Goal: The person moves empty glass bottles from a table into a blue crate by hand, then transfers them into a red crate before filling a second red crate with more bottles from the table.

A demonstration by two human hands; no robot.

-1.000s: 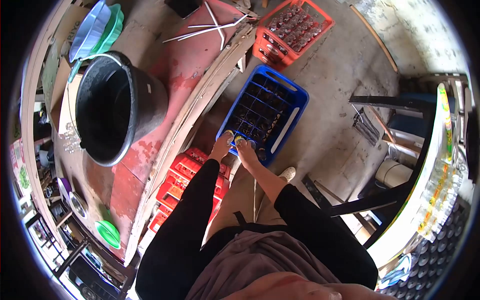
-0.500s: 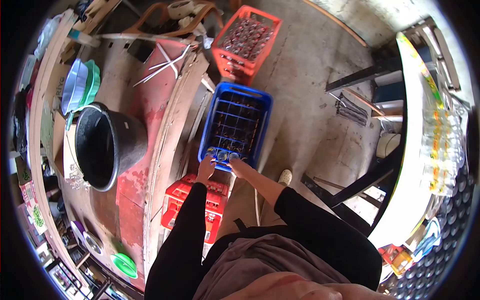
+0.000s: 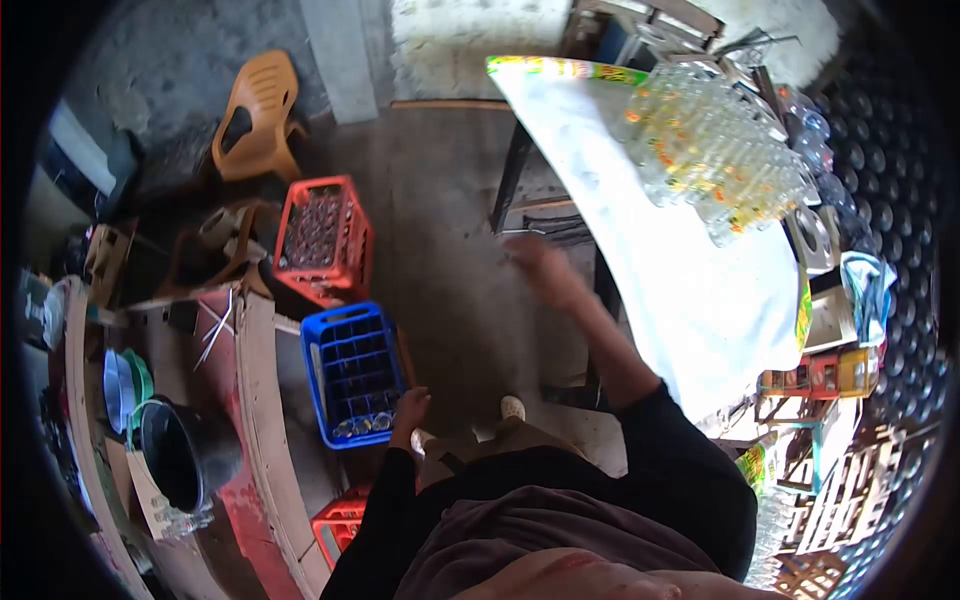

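Note:
Just off the near right corner of the blue crate (image 3: 402, 372), my left hand (image 3: 411, 408) hangs with loose fingers and no object visible in it. Several clear glass bottles (image 3: 362, 425) stand in the crate's nearest row; its farther compartments look dark. My right hand (image 3: 542, 272) is raised over the floor, left of the white-topped table (image 3: 650, 300). It is blurred by motion, but its fingers look extended and I see nothing in them. Clear bottles with orange-yellow marks (image 3: 710, 150) stand grouped on that table.
A red crate full of bottles (image 3: 325, 235) stands beyond the blue one; another red crate (image 3: 340, 525) is near my left arm. On the left are a wooden bench (image 3: 262, 400) and a black bucket (image 3: 185, 455). An orange chair (image 3: 258, 115) stands at the back.
Both hands have left the bottles in the blue crate. My right hand has swung right towards the white table; the left has moved to beside the crate. My view has turned right.

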